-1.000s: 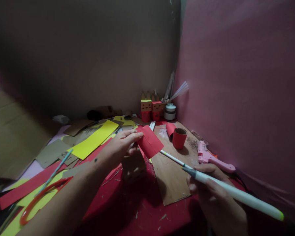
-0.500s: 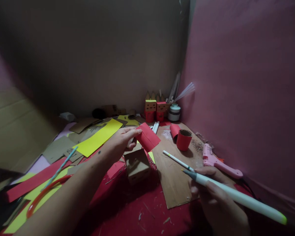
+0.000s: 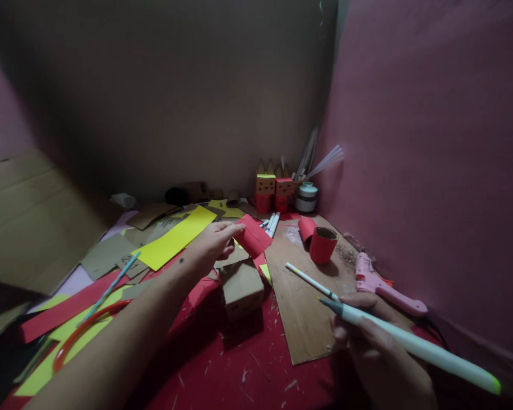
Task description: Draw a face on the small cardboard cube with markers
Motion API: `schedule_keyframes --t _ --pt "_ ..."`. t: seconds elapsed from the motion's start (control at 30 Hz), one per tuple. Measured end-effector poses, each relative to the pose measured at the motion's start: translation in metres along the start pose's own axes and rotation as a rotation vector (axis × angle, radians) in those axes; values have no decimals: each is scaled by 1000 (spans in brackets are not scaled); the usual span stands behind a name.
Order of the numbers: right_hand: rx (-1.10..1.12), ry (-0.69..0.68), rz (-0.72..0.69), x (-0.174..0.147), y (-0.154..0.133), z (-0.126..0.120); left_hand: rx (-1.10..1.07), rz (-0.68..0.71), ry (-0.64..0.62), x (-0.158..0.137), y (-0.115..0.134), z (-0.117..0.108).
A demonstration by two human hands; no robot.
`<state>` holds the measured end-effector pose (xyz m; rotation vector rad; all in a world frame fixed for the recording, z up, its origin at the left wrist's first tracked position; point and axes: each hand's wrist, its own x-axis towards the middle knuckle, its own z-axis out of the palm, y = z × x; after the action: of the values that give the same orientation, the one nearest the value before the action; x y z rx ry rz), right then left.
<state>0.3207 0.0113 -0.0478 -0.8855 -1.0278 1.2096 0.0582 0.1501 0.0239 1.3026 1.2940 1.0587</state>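
My left hand (image 3: 222, 238) pinches a small creased piece of red paper (image 3: 255, 236) by its left edge, above the table. Just below it, a small cardboard box (image 3: 242, 287) rests on the red surface. My right hand (image 3: 374, 336), at the lower right, grips a pale marker (image 3: 414, 343) with its coloured tip uncovered and pointing left. A thinner white pen (image 3: 311, 280) reaches out beyond those fingers over the brown board (image 3: 299, 324); whether the hand holds it too, I cannot tell.
Two red-wrapped tubes (image 3: 323, 246) are on the board. A pink glue gun (image 3: 380, 287) lies at right. Small box-headed figures (image 3: 265, 191) stand at the back beside a jar (image 3: 306, 197). Left are yellow paper (image 3: 175, 239), orange-handled scissors (image 3: 83, 330) and a blue stick (image 3: 111, 287).
The view has shifted slightly. My left hand has drawn the red paper a little to the left and tilted it. My right hand keeps its hold on the marker.
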Motion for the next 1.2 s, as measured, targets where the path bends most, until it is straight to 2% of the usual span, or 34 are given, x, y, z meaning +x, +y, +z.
schedule_keyframes --t 0.13,0.3,0.43,0.67,0.93,1.2 --pt "51 141 -18 -2 0 7 34 -36 60 6 -5 -7" --pt "47 106 18 -2 5 7 61 -80 73 12 -9 -12" --pt "70 248 -16 -3 8 12 80 -96 67 14 -11 -14" --pt "87 221 10 -3 10 10 74 -91 75 18 -17 -16" --pt "74 177 -39 -1 11 5 88 -46 52 19 -21 -18" --pt "62 235 -60 -1 10 -2 201 126 43 4 0 -9"
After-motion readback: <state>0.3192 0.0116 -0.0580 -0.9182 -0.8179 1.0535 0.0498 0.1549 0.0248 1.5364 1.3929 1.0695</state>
